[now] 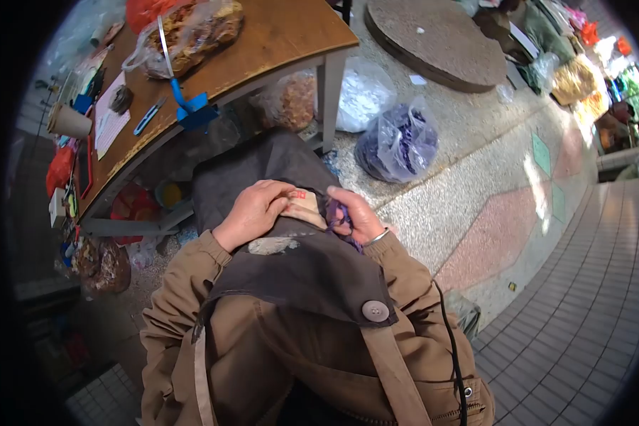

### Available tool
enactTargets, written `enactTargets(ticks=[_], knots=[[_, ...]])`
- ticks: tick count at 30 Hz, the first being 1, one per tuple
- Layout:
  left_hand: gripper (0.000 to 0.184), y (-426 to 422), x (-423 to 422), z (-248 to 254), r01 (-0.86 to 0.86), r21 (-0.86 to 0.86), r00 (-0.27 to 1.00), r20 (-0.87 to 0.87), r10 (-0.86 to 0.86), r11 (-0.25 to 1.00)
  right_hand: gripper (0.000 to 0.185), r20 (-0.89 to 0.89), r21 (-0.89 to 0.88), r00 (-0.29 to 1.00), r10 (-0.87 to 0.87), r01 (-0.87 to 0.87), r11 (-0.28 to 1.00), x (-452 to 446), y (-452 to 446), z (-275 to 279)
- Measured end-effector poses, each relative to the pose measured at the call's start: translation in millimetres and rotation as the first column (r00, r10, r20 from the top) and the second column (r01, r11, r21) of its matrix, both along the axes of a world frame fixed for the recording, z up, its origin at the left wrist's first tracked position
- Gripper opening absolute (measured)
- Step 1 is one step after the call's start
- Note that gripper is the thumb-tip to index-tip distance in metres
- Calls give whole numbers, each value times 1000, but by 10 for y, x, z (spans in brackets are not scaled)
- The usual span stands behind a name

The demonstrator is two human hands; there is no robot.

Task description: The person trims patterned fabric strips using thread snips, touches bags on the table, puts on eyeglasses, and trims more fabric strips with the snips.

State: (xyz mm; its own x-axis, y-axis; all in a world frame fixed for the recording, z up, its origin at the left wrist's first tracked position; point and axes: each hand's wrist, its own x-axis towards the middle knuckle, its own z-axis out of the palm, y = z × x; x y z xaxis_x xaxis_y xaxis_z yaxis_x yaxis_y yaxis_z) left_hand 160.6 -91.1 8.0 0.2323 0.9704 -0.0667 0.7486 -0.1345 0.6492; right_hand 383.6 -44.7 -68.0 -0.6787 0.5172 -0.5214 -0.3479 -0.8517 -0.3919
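My left hand point(254, 211) is over my lap, its fingers curled onto a small beige piece with red lettering point(305, 210). What the piece is made of I cannot tell. Close by on the right, my right hand point(361, 219) is closed around some thin purple strands point(341, 220), which hang below the fingers near the beige piece's edge. Both hands rest above a dark apron point(298, 266) spread over my knees. A pale, worn patch point(272, 246) shows on the apron just under my left hand.
A wooden table point(277, 42) at upper left bears a filled plastic bag point(199, 35), a blue utility knife point(149, 116) and a blue scoop-like tool point(192, 110). On the floor stand a bag of purple material point(397, 145), a clear bag point(366, 96) and a round slab point(433, 46).
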Motion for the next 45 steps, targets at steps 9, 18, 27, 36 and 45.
enactTargets(ticks=[9, 18, 27, 36, 45], knots=[[21, 51, 35, -122, -243, -142, 923, 269, 274, 959, 25, -181, 380, 949, -258, 309, 872, -981, 1438, 944], [20, -183, -152, -696, -201, -251, 926, 268, 268, 947, 35, 197, 980, 665, -721, -148, 132, -1956, 2592, 1095], [14, -113, -218, -668, -158, -257, 926, 296, 233, 954, 55, 447, 873, 610, -654, -455, 173, -1923, 2910, 1220], [20, -191, -50, -499, -213, -166, 886, 383, 262, 963, 17, 99, 863, 847, -523, 188, 469, -950, 1423, 1092], [14, -315, 98, -397, -240, -226, 943, 176, 282, 944, 27, 565, 372, 679, 468, -716, 590, 1227, 27, -305]])
